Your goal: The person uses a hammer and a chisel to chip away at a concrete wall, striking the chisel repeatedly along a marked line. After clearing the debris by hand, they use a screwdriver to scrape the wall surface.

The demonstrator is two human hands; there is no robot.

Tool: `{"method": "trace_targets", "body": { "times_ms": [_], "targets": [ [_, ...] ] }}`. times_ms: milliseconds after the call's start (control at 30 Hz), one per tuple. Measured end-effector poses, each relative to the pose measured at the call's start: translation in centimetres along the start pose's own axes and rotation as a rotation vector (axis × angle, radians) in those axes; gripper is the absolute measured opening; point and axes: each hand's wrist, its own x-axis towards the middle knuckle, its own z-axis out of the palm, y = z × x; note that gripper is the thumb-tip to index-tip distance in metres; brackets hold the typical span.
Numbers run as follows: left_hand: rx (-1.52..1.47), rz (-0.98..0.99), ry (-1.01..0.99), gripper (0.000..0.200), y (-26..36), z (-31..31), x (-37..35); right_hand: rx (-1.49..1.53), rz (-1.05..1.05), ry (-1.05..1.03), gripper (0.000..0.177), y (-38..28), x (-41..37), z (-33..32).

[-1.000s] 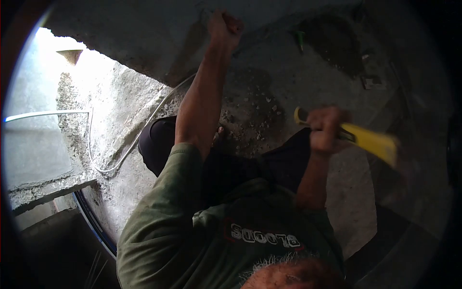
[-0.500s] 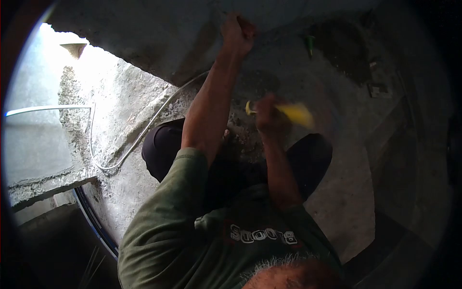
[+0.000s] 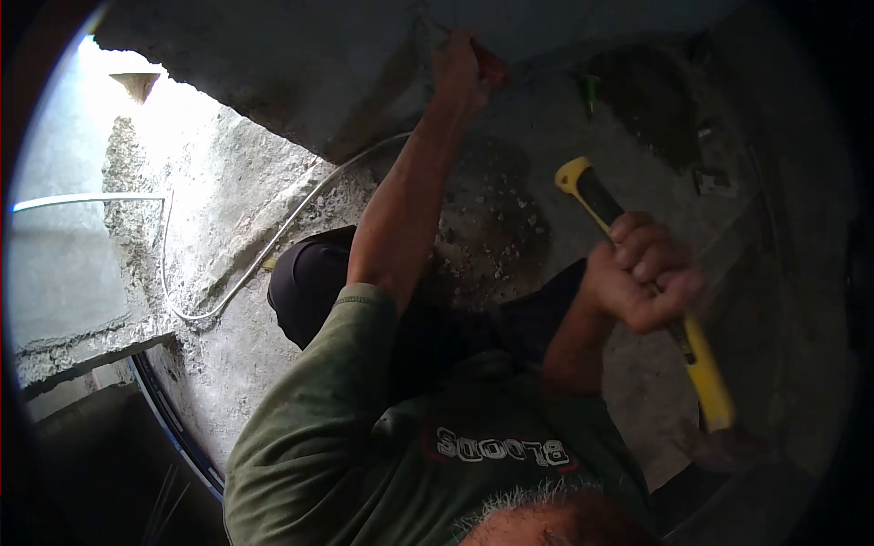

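A hammer (image 3: 601, 202) with a yellow and black handle slants across the right side, its dark head blurred at the lower end. My right hand (image 3: 648, 273) is wrapped round the middle of that handle. Far forward, my left hand (image 3: 462, 73) is closed against the dark grey wall (image 3: 300, 73). A thin dark tip seems to stick out past its fingers toward the wall, but what they grip is mostly hidden in shadow. Crumbled rubble (image 3: 496, 241) lies on the floor between my knees, below the wall.
A white cable (image 3: 291, 223) loops over the rough concrete at left. Near the wall at right are a green object (image 3: 590, 94), a dark damp patch and a small box-like piece (image 3: 715, 182). Dark blue pipes (image 3: 173, 423) curve at lower left beside a concrete ledge (image 3: 91, 359).
My right hand has swung the hammer back from the middle, out to the right and toward my body. My left hand stays by the wall, shifted slightly to the right.
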Motion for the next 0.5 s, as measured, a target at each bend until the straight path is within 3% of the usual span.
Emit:
{"method": "trace_targets", "body": {
  "times_ms": [33, 67, 167, 200, 300, 367, 400, 433, 467, 500],
  "targets": [
    [0.039, -0.032, 0.061, 0.028, 0.3, 0.2, 0.0, -0.014, -0.017, 0.071, 0.026, 1.6, -1.7, -0.2],
    [0.043, -0.028, 0.062, 0.028, 0.6, 0.2, 0.0, -0.368, 0.064, 0.026, 0.023, 4.4, -5.1, -3.1],
    [0.015, -0.026, 0.016, 0.030, -0.1, 0.4, -0.5, -0.896, 0.526, -0.288, 0.013, 9.9, -10.8, -5.1],
    [-0.034, -0.037, -0.011, 0.030, -0.4, -0.1, 0.2, -0.547, 1.148, -0.082, 0.013, 10.1, -10.9, -4.1],
    [-0.054, -0.035, -0.026, 0.031, 0.1, 0.0, 1.5, -0.677, 1.161, 0.001, 0.014, 6.9, -9.8, -5.3],
    [-0.040, -0.027, -0.013, 0.032, 0.7, 1.2, 1.3, -0.672, 0.712, 0.219, 0.021, 5.7, -7.8, -5.9],
    [0.005, -0.064, 0.040, 0.039, 1.2, 1.6, 0.5, -0.472, 0.676, 0.152, 0.015, 2.5, -4.4, -5.3],
    [0.052, -0.103, 0.091, 0.047, 1.3, 1.5, -0.1, -0.010, 0.551, 0.134, 0.012, 1.5, -2.0, -6.5],
    [0.050, -0.108, 0.100, 0.047, 0.9, 1.0, 0.3, -0.221, 0.302, -0.074, 0.015, -0.6, 1.2, -5.4],
    [-0.064, -0.071, -0.050, 0.048, 0.2, 0.4, 0.9, -0.458, -0.022, -0.227, 0.022, -2.6, 4.3, -4.3]
  ]
}}
